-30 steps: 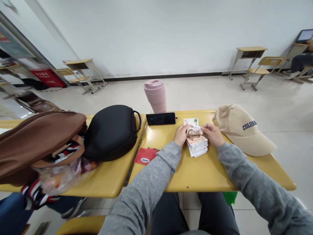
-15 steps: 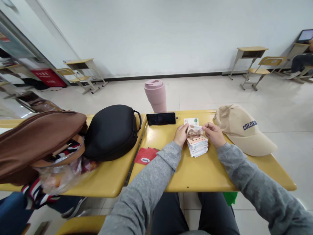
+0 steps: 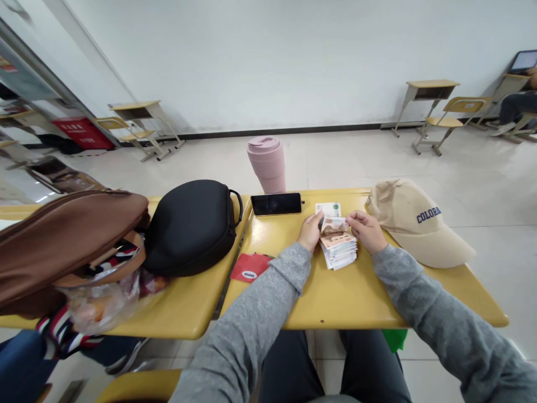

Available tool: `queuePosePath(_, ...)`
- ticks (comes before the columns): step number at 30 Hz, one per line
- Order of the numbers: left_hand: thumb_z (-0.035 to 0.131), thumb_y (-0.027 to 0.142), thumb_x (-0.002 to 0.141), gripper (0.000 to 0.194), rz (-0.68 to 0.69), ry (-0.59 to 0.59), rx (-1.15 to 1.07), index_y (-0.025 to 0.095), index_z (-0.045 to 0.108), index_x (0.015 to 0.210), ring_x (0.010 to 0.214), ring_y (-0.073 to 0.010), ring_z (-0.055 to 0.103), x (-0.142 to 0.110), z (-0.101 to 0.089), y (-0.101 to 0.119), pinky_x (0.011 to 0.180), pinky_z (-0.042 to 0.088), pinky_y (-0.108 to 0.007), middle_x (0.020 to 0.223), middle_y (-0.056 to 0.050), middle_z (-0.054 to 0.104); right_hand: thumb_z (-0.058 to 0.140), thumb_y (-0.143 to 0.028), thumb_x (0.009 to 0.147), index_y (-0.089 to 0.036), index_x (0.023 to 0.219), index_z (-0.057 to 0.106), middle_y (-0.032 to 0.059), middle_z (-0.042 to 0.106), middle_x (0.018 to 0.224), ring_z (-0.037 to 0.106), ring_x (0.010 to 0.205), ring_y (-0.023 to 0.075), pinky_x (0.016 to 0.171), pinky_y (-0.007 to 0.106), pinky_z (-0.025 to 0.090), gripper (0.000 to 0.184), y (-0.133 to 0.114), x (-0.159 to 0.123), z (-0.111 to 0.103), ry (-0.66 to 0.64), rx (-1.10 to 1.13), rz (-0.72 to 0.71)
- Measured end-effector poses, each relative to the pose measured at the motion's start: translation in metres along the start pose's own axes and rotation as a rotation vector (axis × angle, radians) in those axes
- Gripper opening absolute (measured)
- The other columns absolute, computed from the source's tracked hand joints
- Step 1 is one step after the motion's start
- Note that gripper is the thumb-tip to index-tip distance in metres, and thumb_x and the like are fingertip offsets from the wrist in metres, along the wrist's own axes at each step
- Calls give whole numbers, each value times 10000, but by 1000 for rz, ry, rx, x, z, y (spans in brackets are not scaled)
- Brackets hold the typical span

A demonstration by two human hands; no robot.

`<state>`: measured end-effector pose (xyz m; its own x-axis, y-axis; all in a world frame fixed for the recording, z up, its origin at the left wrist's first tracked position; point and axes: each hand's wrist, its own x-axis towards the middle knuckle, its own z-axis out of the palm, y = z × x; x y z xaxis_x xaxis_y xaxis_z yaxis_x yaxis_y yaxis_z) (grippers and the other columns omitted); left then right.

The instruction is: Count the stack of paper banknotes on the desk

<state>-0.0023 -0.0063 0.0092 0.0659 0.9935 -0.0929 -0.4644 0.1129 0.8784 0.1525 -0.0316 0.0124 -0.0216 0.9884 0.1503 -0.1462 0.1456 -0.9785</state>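
Observation:
Over a thick stack of paper slips [image 3: 340, 254] on the yellow desk, a brownish banknote [image 3: 334, 225] is stretched between my two hands. My left hand [image 3: 310, 230] grips its left end, thumb on top, and rests against the stack's left side. The fingertips of my right hand [image 3: 367, 230] pinch the note's right corner. An orange-brown note [image 3: 338, 239] tops the stack. Just beyond lies a pale note with a green mark [image 3: 331, 209], flat on the desk and partly covered by the held note.
Behind stand a pink tumbler [image 3: 268, 162] and a black phone [image 3: 277, 204]. A beige cap [image 3: 413, 221] lies close by my right hand. To the left are a red packet [image 3: 250, 267], a black round case [image 3: 191, 229], a brown bag [image 3: 71, 240] and a plastic bag [image 3: 100, 305].
The held banknote is more folded and tipped, with less of its printed face showing. Both hands stay nearly in place.

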Motion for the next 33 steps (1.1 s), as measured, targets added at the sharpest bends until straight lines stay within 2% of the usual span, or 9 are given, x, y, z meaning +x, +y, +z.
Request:
queuePosePath(4, 711, 461, 610, 349, 6, -13, 7, 129, 651, 698, 657, -173, 615, 0, -1, 0, 700, 462, -311, 661, -42, 675, 678, -435, 704, -181, 672, 524, -77, 385, 467, 256, 380, 40, 389, 226, 140, 299, -1, 0, 0, 2, -12, 0)
queuePosePath(11, 707, 472, 619, 363, 57, -6, 23, 129, 670, 735, 757, -200, 640, 0, -1, 0, 791, 458, -337, 734, -60, 698, 570, -462, 794, -165, 745, 577, -5, 574, 514, 278, 389, 57, 402, 241, 145, 302, -2, -1, -3, -41, -72, -14)
queuePosePath(18, 707, 476, 615, 371, 51, -14, 31, 131, 674, 748, 793, -215, 647, 1, -2, 0, 810, 455, -350, 764, -71, 706, 606, -430, 776, -168, 743, 563, -28, 561, 536, 279, 391, 52, 416, 241, 151, 267, 2, 0, -4, -27, -102, -9)
queuePosePath(28, 722, 419, 616, 346, 51, -32, -8, 136, 678, 811, 798, -205, 646, 1, 0, 0, 826, 448, -345, 806, -64, 710, 675, -435, 686, -176, 734, 531, -38, 548, 555, 436, 493, 85, 485, 233, 300, 300, 0, 2, -2, 38, -158, -18)
queuePosePath(33, 722, 388, 618, 327, 38, -65, -2, 134, 676, 820, 790, -190, 634, 1, -1, -1, 825, 446, -336, 816, -57, 705, 695, -449, 649, -185, 755, 532, -36, 550, 586, 409, 462, 73, 452, 225, 298, 328, 0, 3, -2, 103, -162, 7)
